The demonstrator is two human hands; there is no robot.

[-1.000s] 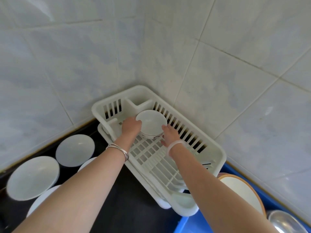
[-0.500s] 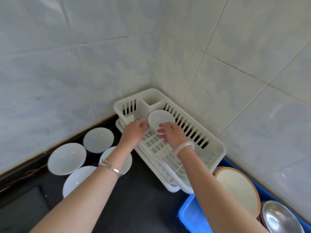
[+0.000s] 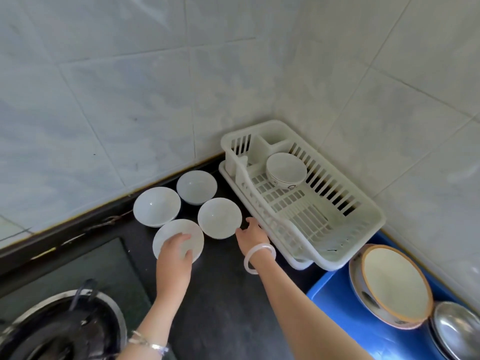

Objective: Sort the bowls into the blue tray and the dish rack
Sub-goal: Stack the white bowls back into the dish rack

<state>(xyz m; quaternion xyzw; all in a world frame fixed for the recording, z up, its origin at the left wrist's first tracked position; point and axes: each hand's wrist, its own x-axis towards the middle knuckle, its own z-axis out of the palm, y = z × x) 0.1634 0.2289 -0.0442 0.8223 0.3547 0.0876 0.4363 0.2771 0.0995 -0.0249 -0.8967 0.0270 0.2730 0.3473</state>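
Several white bowls stand on the black counter left of the white dish rack (image 3: 368, 231). My left hand (image 3: 173, 259) lies on the nearest white bowl (image 3: 193, 237), fingers hooked over its near rim. Just right of it, my right hand (image 3: 250, 233) reaches with relaxed fingers toward a second bowl (image 3: 219, 218), fingertips close to its right edge, holding nothing. Two more bowls (image 3: 157, 206) (image 3: 196, 187) sit behind. A patterned bowl (image 3: 285, 167) rests in the rack's far end. The blue tray (image 3: 335, 297) lies at the lower right.
In the blue tray sit an orange-rimmed dish (image 3: 394, 281) on a metal one, and a steel bowl (image 3: 459, 331). A gas burner with a dark pan (image 3: 59, 331) fills the lower left. Tiled walls close the corner behind the rack.
Both hands let go of the patterned bowl in the rack and drew back left to the bowls on the counter. My view swung left and down.
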